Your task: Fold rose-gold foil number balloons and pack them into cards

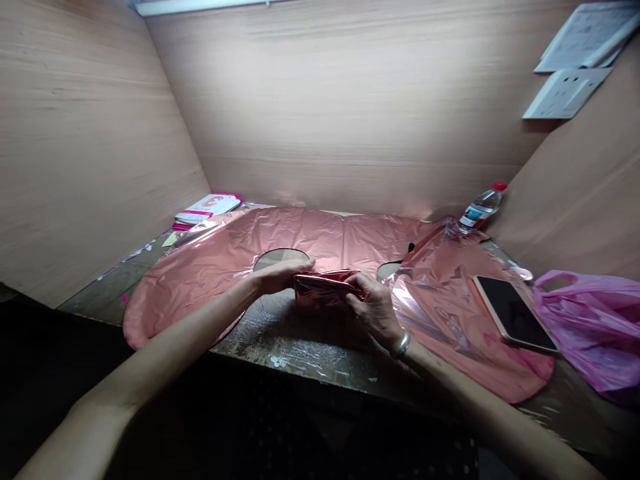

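Note:
Between my two hands is a folded rose-gold foil balloon, held up above the front of the worktable. My left hand grips its left end, with the fingers mostly behind the foil. At the right end, my right hand pinches the folded edge between thumb and fingers; a silver bracelet circles that wrist. Spread flat behind and around both hands is a large rose-gold foil balloon, number-shaped with rounded openings, its surface wrinkled. Whether the folded piece joins the spread sheet cannot be seen.
A phone rests on the foil's right side, beside a pink plastic bag. Behind them a water bottle leans tilted. Printed packets lie at the back left. Wooden panels enclose the worktable; a socket plate is on the right.

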`<state>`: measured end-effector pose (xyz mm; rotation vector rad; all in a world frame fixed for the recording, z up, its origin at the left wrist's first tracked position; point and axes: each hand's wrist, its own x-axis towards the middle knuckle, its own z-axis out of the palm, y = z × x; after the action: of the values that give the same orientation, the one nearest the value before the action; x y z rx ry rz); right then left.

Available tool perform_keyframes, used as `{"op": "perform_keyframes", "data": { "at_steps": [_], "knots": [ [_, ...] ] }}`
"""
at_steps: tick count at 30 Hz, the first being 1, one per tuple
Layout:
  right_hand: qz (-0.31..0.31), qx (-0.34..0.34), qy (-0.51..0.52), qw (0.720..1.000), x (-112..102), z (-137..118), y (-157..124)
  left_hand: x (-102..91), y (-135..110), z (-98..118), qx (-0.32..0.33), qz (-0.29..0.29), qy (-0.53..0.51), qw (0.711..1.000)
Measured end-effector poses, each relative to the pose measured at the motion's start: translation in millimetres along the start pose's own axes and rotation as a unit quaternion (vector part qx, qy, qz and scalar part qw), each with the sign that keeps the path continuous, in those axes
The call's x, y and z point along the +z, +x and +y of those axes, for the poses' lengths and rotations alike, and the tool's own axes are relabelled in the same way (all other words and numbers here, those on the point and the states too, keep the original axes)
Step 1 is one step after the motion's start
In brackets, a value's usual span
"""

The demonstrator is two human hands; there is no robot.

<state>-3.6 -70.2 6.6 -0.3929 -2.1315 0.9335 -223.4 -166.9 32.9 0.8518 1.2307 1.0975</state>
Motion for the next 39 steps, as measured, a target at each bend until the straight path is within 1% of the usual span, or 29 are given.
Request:
{"op": "perform_keyframes", "data": {
  "at_steps": [2, 4, 6, 8, 11, 15, 17, 20, 22, 24, 25, 26, 27, 28, 29, 30, 31, 32, 33, 34, 36, 38, 39],
  "knots": [
    [0.006, -0.014, -0.019, 1.000, 0, 0, -1, 3.7, 2, 17, 0.029, -0.028, 0.108, 0.993],
    [0.007, -0.021, -0.030, 0.999, -1, 1, -1, 9.5, 3, 31, 0.052, -0.053, 0.194, 0.978],
    [0.011, -0.027, -0.039, 0.999, -2, 2, -2, 14.8, 4, 39, 0.060, -0.053, 0.250, 0.965],
    [0.014, -0.031, -0.046, 0.998, -2, 3, -2, 18.9, 5, 45, 0.046, -0.046, 0.280, 0.958],
    [0.015, -0.034, -0.049, 0.998, -1, 4, -2, 24.8, 8, 49, 0.026, -0.051, 0.310, 0.949],
    [0.023, -0.043, -0.064, 0.997, 1, 6, -4, 33.8, 13, 53, 0.048, -0.044, 0.342, 0.937],
    [0.025, -0.053, -0.082, 0.995, 1, 7, -5, 36.4, 15, 54, 0.058, -0.060, 0.355, 0.931],
    [0.008, -0.068, -0.112, 0.991, 0, 9, -5, 36.3, 14, 59, 0.071, -0.093, 0.401, 0.909],
    [0.010, -0.083, -0.121, 0.989, -1, 9, -5, 35.0, 9, 67, 0.067, -0.109, 0.440, 0.889],
    [0.032, -0.109, -0.128, 0.985, -4, 7, -4, 34.9, 1, 73, 0.071, -0.133, 0.471, 0.869],
    [0.052, -0.129, -0.136, 0.981, -5, 6, -4, 35.8, -5, 74, 0.086, -0.142, 0.486, 0.858],
    [0.073, -0.154, -0.151, 0.974, -6, 5, -4, 37.4, -10, 71, 0.113, -0.138, 0.506, 0.844],
    [0.090, -0.183, -0.172, 0.964, -8, 3, -4, 39.7, -16, 65, 0.149, -0.118, 0.534, 0.824],
    [0.100, -0.215, -0.196, 0.952, -9, 2, -5, 42.5, -22, 55, 0.187, -0.084, 0.567, 0.798],
    [0.094, -0.245, -0.218, 0.940, -9, 1, -8, 45.5, -28, 41, 0.225, -0.033, 0.604, 0.764],
    [0.072, -0.271, -0.237, 0.930, -10, 0, -11, 48.5, -33, 25, 0.250, 0.014, 0.636, 0.730],
    [0.037, -0.290, -0.251, 0.923, -10, 0, -16, 51.1, -38, 8, 0.273, 0.048, 0.655, 0.703],
    [-0.004, -0.302, -0.260, 0.917, -11, 1, -22, 53.1, -42, -10, 0.298, 0.066, 0.661, 0.686],
    [-0.050, -0.306, -0.263, 0.913, -11, 2, -28, 54.6, -46, -26, 0.321, 0.067, 0.661, 0.675],
    [-0.096, -0.304, -0.261, 0.911, -12, 3, -35, 55.6, -50, -41, 0.335, 0.059, 0.659, 0.671],
    [-0.181, -0.289, -0.239, 0.909, -15, 5, -48, 56.1, -55, -64, 0.337, 0.036, 0.654, 0.676],
    [-0.239, -0.248, -0.197, 0.918, -19, 6, -57, 55.4, -60, -77, 0.316, 0.019, 0.646, 0.695],
    [-0.253, -0.214, -0.174, 0.927, -21, 6, -60, 54.6, -61, -81, 0.308, 0.012, 0.636, 0.708]
  ]
}}
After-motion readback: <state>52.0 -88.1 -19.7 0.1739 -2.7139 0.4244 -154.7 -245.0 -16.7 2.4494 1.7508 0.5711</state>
